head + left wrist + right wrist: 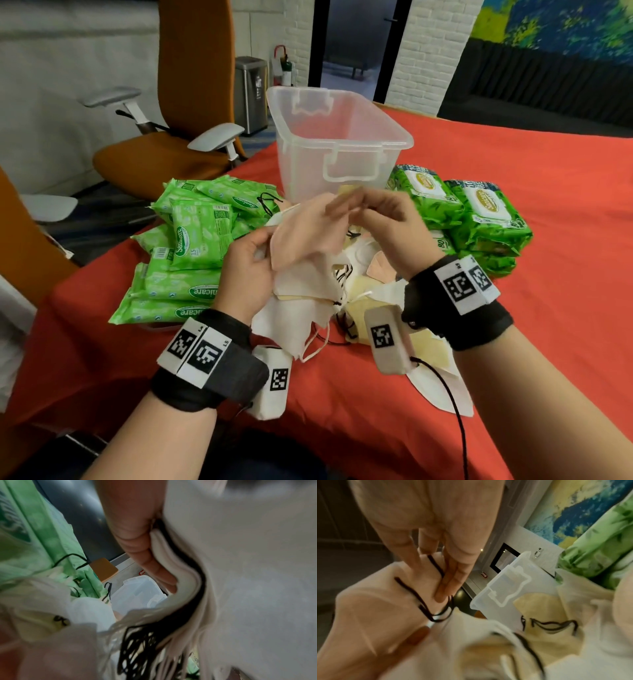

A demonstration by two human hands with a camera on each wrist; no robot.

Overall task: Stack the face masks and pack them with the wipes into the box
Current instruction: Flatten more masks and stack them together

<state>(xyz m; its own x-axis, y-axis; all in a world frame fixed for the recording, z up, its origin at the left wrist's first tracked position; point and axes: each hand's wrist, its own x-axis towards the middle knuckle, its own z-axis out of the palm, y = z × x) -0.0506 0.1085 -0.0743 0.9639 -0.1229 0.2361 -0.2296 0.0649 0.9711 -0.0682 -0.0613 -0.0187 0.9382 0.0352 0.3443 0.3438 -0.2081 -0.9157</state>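
- The red tablecloth (pixel 513 240) covers the table beneath both hands and carries everything named here.
- A clear plastic box (pixel 329 137) stands open just beyond the hands, with latch handles on its near and far ends and no lid on it; nothing shows inside through its walls.
- Two bulky green wipes packs (pixel 455 219) with white flip lids sit to the right of the held masks, beside the box.
- A heap of flat green Sanicare wipes packets (pixel 191 250) lies to the left of the left hand, some overlapping.
- A loose pile of face masks (pixel 370 274), white, cream and peach with black and white ear loops, lies on the cloth directly under and behind the hands.
- The left hand (pixel 246 263) grips a stack of masks (pixel 305 270) by its left edge, thumb on top and fingers curled beneath; the left wrist view shows the layered edges and black loops fanning from that grip.
- The right hand (pixel 387 226) pinches the upper end of the top peach mask (pixel 305 233) of that stack, in front of the box; its fingertips are blurred there, but the right wrist view shows fingers (pixel 452 577) pressed onto the peach fabric across a black ear loop (pixel 423 601).
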